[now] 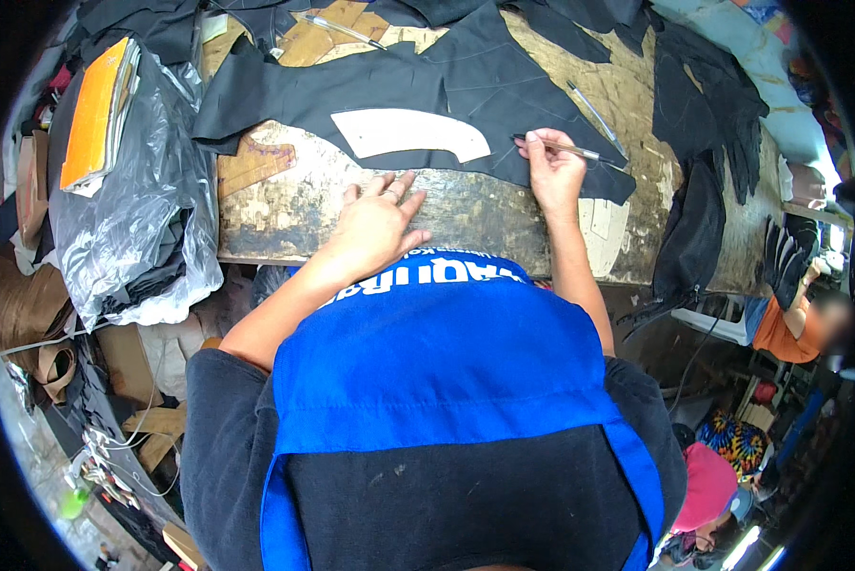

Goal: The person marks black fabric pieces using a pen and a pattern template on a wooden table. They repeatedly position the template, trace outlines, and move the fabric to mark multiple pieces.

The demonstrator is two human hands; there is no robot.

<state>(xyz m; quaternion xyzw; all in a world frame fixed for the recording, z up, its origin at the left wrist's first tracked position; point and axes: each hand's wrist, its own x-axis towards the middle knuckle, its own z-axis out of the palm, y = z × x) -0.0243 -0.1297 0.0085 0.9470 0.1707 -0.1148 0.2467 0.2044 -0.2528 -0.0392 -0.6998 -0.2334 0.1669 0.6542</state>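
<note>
Black fabric lies spread over the worn wooden table. On it rests a curved white pattern piece, its lower edge close to the fabric's near border. My right hand pinches a pen just right of the pattern, with the tip pointing left over the fabric. Flat on the bare wood below the pattern, my left hand has its fingers spread and holds nothing. A second pen lies at the right on the fabric and wood, and another pen is at the far side.
Tan pattern pieces lie on the table's left part. An orange-covered book sits on a clear plastic bag of dark material at the left. Black fabric scraps hang over the right side. Other people sit at the far right, one in an orange shirt.
</note>
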